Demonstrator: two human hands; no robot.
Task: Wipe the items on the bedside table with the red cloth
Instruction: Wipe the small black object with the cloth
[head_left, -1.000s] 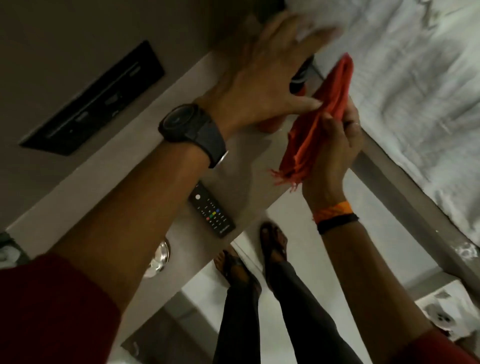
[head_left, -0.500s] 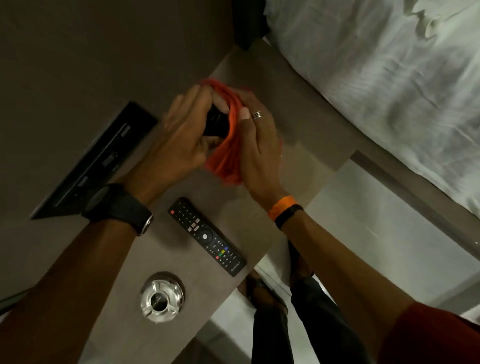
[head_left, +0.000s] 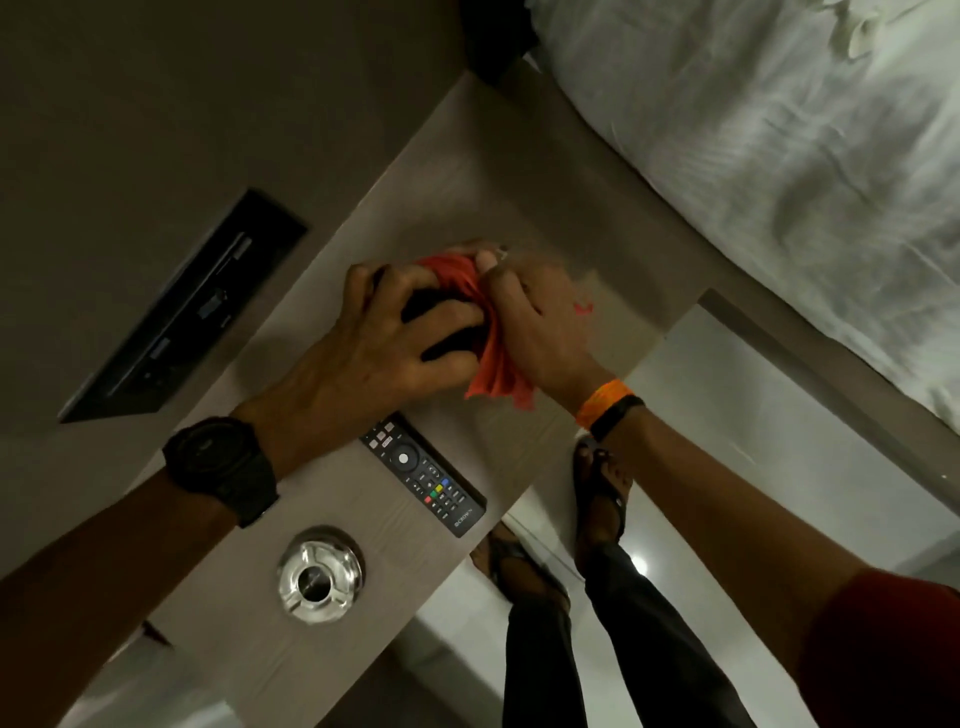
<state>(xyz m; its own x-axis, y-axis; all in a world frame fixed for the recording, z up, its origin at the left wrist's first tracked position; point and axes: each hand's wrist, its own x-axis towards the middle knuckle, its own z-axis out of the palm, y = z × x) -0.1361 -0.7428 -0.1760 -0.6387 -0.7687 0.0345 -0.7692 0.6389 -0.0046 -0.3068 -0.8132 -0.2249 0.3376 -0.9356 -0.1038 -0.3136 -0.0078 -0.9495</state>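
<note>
Over the middle of the bedside table (head_left: 519, 176), my left hand (head_left: 379, 348) grips a small dark item (head_left: 421, 306), mostly hidden by my fingers. My right hand (head_left: 535, 322) presses the red cloth (head_left: 493, 364) against that item's right side; the cloth wraps over its top and hangs down below my hands. A black remote control (head_left: 423, 475) lies on the table just below my hands. A shiny metal ashtray (head_left: 319, 574) sits nearer the table's front left.
A dark switch panel (head_left: 182, 312) is set in the wall to the left. The bed with white sheets (head_left: 779, 156) runs along the right. My feet in sandals (head_left: 602, 488) stand on the pale floor beside the table's edge.
My hands closed together around the dark item with the cloth, then dropped lower toward the table's middle. The view shifted, bringing the remote and ashtray fully into sight.
</note>
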